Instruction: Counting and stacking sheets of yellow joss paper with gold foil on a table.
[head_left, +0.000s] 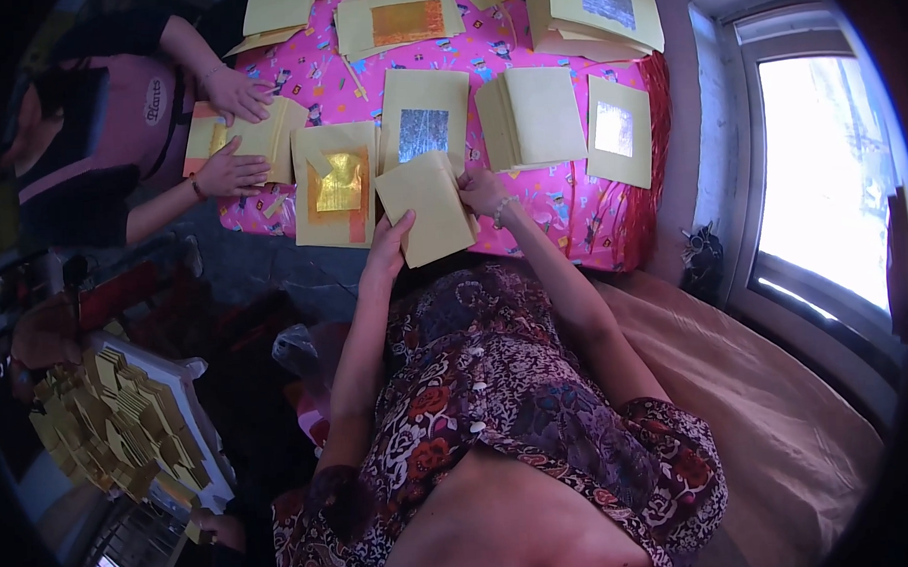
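Note:
A tilted wad of plain yellow paper sheets [427, 219] is held between my two hands at the table's near edge. My left hand [389, 248] grips its lower left side, thumb on top and fingers underneath. At the right edge my right hand [484, 194] is closed on the paper, its fingertips partly hidden. Just behind lies a yellow sheet with a silver foil square [423, 125], its lower part covered by the wad. To the left is a sheet with gold foil on an orange patch [341, 187]. A thick yellow paper stack [543, 115] sits to the right.
Across the left corner, a co-worker's hands [238, 171] press on a yellow paper stack. More foil-marked stacks [595, 19] line the far side of the pink patterned tablecloth [306, 64]. Red tinsel [650, 157] hangs at right. Folded yellow bundles [129, 415] fill a lower-left tray.

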Action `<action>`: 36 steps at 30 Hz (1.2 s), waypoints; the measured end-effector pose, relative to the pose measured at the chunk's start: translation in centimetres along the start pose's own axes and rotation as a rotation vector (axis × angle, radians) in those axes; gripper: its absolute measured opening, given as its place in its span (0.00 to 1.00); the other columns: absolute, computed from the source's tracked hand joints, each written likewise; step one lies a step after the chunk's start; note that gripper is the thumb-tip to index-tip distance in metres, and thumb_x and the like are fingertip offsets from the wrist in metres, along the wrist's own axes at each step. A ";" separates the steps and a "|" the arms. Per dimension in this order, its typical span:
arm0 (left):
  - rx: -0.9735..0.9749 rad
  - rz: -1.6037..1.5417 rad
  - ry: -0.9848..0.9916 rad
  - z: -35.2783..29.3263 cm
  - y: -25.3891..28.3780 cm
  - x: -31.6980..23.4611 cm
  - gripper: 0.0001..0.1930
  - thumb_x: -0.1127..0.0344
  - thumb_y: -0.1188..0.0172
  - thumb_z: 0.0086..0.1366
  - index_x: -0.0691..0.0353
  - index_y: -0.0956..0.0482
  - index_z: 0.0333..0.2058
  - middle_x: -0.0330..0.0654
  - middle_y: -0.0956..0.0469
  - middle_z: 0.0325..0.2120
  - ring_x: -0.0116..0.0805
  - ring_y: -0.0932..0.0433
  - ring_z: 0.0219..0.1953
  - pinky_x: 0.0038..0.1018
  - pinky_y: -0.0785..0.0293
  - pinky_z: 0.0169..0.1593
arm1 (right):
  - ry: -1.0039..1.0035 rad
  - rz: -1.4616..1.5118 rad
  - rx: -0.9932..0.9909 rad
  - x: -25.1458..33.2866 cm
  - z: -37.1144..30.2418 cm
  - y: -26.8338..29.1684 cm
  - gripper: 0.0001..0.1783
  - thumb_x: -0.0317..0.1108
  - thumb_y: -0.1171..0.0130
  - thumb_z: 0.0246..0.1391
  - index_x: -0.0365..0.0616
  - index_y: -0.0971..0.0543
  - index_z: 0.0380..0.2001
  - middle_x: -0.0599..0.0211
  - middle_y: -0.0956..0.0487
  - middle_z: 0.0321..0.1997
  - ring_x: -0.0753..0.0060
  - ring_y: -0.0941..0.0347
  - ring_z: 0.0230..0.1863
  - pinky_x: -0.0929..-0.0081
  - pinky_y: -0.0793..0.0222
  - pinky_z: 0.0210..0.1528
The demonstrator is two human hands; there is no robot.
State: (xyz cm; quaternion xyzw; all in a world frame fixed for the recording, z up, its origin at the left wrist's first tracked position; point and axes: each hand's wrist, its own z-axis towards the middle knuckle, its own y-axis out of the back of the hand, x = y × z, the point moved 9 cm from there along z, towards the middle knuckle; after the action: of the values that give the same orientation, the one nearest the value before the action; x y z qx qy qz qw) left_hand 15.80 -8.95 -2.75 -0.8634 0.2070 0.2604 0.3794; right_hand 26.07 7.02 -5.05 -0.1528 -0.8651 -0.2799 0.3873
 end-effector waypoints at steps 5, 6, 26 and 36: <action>0.011 0.021 0.008 0.1 -0.2 -0.4 0.25 0.65 0.43 0.61 0.65 0.39 0.55 0.42 0.30 0.48 0.34 0.29 0.50 0.30 0.32 0.52 | 0.066 0.122 0.054 -0.5 0.4 -0.7 0.06 0.27 0.48 0.51 0.35 0.27 0.30 0.66 0.24 0.20 0.77 0.28 0.17 0.78 0.33 0.18; 0.006 0.036 0.004 0.1 -0.2 -0.5 0.25 0.65 0.43 0.61 0.64 0.39 0.55 0.42 0.31 0.49 0.34 0.30 0.50 0.30 0.32 0.52 | 0.082 0.123 0.090 0.0 0.2 -1.0 0.06 0.27 0.49 0.53 0.35 0.28 0.31 0.66 0.24 0.21 0.77 0.29 0.17 0.78 0.33 0.17; -0.121 0.282 -0.157 -0.2 0.1 -1.5 0.21 0.66 0.43 0.61 0.64 0.35 0.52 0.41 0.28 0.45 0.30 0.29 0.47 0.27 0.33 0.50 | 0.127 0.024 -0.185 6.1 -6.7 1.3 0.20 0.41 0.43 0.50 0.34 0.26 0.38 0.48 0.23 0.32 0.54 0.25 0.34 0.64 0.30 0.37; -0.589 0.972 -0.501 -1.1 1.9 -2.0 0.32 0.59 0.37 0.52 0.71 0.40 0.50 0.59 0.35 0.46 0.54 0.34 0.48 0.38 0.36 0.51 | 0.140 -0.204 -0.210 4.7 -5.8 -0.6 0.29 0.48 0.42 0.47 0.34 0.32 0.45 0.41 0.32 0.46 0.42 0.33 0.47 0.57 0.35 0.49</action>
State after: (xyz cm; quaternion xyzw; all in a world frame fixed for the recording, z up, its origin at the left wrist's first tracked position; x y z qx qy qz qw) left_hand 13.48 -10.62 -1.96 -0.6514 0.4007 0.6443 0.0002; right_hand 26.08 3.28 1.44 -0.0838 -0.8129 -0.4168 0.3982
